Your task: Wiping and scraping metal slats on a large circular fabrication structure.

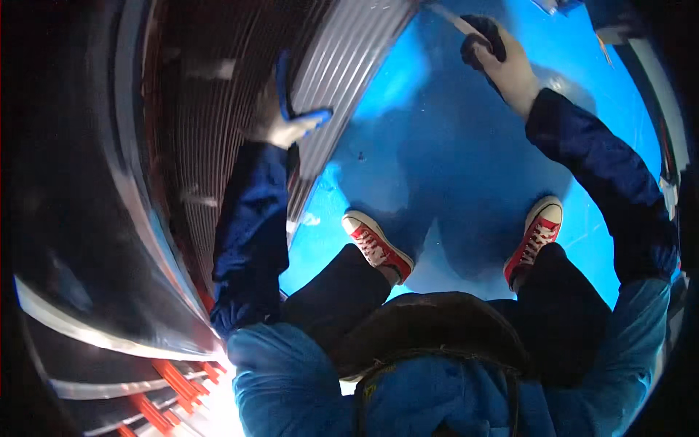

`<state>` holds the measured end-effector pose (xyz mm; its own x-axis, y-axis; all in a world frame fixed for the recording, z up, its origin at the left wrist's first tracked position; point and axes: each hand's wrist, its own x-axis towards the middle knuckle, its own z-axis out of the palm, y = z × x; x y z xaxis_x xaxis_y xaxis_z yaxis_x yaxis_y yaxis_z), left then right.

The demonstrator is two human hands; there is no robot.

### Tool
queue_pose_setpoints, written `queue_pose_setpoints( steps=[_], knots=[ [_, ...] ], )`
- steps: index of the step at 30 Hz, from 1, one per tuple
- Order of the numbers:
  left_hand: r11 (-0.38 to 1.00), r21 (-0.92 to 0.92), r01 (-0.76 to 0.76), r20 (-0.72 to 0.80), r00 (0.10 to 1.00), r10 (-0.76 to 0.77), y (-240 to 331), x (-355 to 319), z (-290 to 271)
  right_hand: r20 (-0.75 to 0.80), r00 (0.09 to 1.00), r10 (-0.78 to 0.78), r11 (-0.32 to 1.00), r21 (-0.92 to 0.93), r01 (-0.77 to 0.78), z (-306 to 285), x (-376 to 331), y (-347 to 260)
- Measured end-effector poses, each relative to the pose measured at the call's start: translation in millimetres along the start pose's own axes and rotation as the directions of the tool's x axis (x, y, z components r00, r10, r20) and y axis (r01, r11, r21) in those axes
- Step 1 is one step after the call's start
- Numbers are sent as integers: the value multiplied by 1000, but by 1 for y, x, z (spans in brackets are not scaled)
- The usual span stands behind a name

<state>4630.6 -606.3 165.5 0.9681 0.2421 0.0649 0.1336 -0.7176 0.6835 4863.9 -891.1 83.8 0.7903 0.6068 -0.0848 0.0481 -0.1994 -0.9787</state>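
My left hand (282, 120), in a glove with blue-edged fingers, lies against a tall stack of thin dark layers (211, 138). Its thumb and fingers are spread apart, with nothing visible between them. Beside it, the pale grey ribbed face (342, 65) of the stack catches the light. My right hand (499, 62), dark glove material over its fingers, is raised over the blue floor at the upper right. Those fingers are closed on a narrow pale strip-like thing (453, 17), which points to the upper left; its kind is unclear.
A shiny blue floor (466, 167) lies under my red shoes (378, 244). Curved dark panels (80, 182) fill the far left, with red bars (175, 382) and a bright glare below them. A pale edged structure (659, 95) runs along the right.
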Motion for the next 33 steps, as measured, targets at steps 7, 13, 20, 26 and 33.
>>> queue_pose_setpoints(
  steps=[7,13,20,26,33],
  knots=[
    [638,640,429,-98,868,-486,6,-171,-54,387,682,-621,630,-271,728,34,17,-76],
    [197,933,300,-187,876,-446,-18,-292,-62,367,598,-712,569,-198,798,153,-10,-122],
    [69,941,332,-212,735,-644,-13,-304,-73,515,519,-682,387,-348,854,234,-17,-164],
    [240,729,641,-377,669,-640,32,-275,-77,372,431,-822,332,-301,894,244,-15,-145],
    [395,-526,753,-449,149,-881,-14,-303,-61,550,652,-522,630,-267,729,216,-61,-152]
  ],
)
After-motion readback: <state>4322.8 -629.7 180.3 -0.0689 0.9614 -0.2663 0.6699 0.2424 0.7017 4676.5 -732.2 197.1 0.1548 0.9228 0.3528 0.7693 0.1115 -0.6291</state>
